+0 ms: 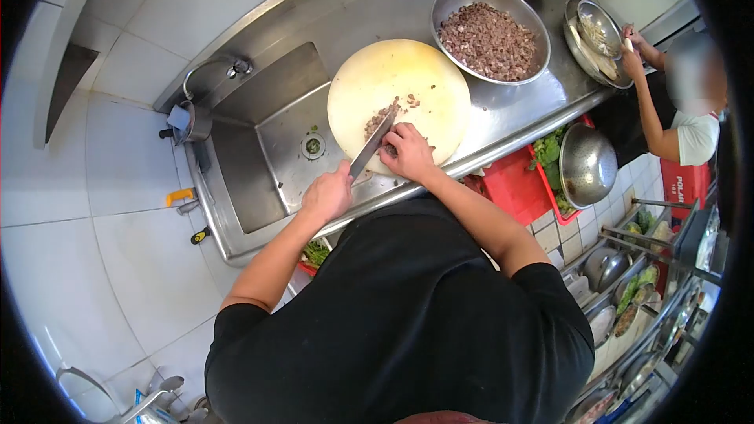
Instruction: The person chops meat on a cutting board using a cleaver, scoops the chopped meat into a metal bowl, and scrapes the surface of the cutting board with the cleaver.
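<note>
A round pale cutting board (pixel 432 78) lies beside the sink on the steel counter. My left hand (pixel 326 198) is wrapped round the handle of a knife (pixel 371 144), whose blade points up and to the right across the board. Beside the blade, my right hand (pixel 408 153) rests with curled fingers on a dark piece of meat (pixel 388 151), mostly hidden beneath them. Small chopped meat pieces (pixel 377 122) lie along the far side of the blade. Behind the board at the right, a large steel bowl (pixel 545 51) holds many diced brown-red pieces.
The sink basin (pixel 243 149) with a faucet (pixel 239 68) is at the left. Steel bowls (pixel 577 39) stand at the far right, where another person's hands (pixel 631 55) are at work. Below the counter edge are red crates (pixel 510 184) with greens and a metal colander (pixel 587 166).
</note>
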